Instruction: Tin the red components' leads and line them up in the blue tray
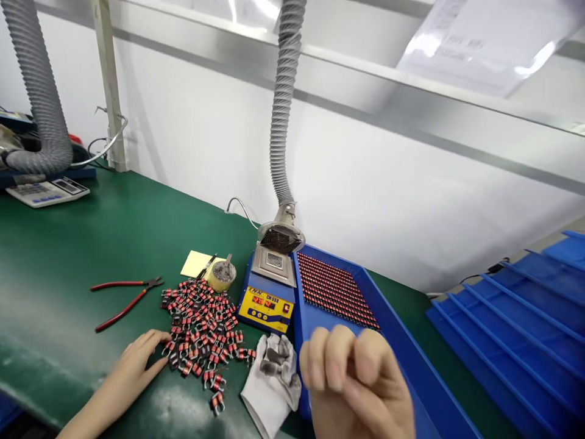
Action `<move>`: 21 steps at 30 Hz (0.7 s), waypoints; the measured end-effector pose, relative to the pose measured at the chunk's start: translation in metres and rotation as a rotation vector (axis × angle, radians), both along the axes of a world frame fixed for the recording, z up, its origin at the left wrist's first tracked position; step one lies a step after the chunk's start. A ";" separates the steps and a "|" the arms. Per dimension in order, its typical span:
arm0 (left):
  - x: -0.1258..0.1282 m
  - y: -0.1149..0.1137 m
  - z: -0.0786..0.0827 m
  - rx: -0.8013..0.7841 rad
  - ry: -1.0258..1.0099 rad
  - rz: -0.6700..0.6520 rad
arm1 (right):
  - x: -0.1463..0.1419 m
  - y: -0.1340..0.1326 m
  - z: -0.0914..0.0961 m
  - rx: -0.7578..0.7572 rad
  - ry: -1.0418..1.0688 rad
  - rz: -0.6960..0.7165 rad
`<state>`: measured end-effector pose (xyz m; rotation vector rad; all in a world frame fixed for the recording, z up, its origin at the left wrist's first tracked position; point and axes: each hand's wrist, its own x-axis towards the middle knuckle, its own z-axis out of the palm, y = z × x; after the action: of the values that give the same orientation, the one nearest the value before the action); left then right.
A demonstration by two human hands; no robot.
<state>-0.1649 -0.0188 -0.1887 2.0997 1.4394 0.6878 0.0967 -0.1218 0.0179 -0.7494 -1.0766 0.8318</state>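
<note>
My left hand (137,360) rests on the green mat, fingers stretched toward the left edge of a pile of small red and black components (201,326), fingertips touching the nearest ones. My right hand (356,381) is raised close to the camera with its fingers curled into a loose fist, blurred; I see nothing in it. It hovers over the near end of a blue tray (411,360) holding rows of the same red components (336,289). A blue solder pot (269,292) with a lit display stands between the pile and the tray.
Red-handled pliers (125,299), a yellow note pad (195,263) and a small tin (222,275) lie behind the pile. A grey glove (272,381) lies near the mat's front. A fume hose (283,122) hangs over the pot. Stacked blue trays (525,329) sit right; a calculator (48,191) far left.
</note>
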 end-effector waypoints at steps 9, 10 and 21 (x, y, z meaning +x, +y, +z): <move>0.043 0.011 0.098 -0.032 -0.274 0.032 | 0.053 0.032 -0.026 -0.028 -0.220 -0.085; 0.062 0.011 0.123 -0.019 -0.327 -0.052 | 0.055 0.033 -0.027 -0.072 -0.277 -0.081; 0.198 0.003 0.193 -0.089 -0.898 -0.561 | 0.066 0.051 -0.055 -0.098 0.199 -0.072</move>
<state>0.0336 -0.0161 0.0039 1.6329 0.3645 1.0896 0.1631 -0.0707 -0.0368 -0.7656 -0.8318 0.8833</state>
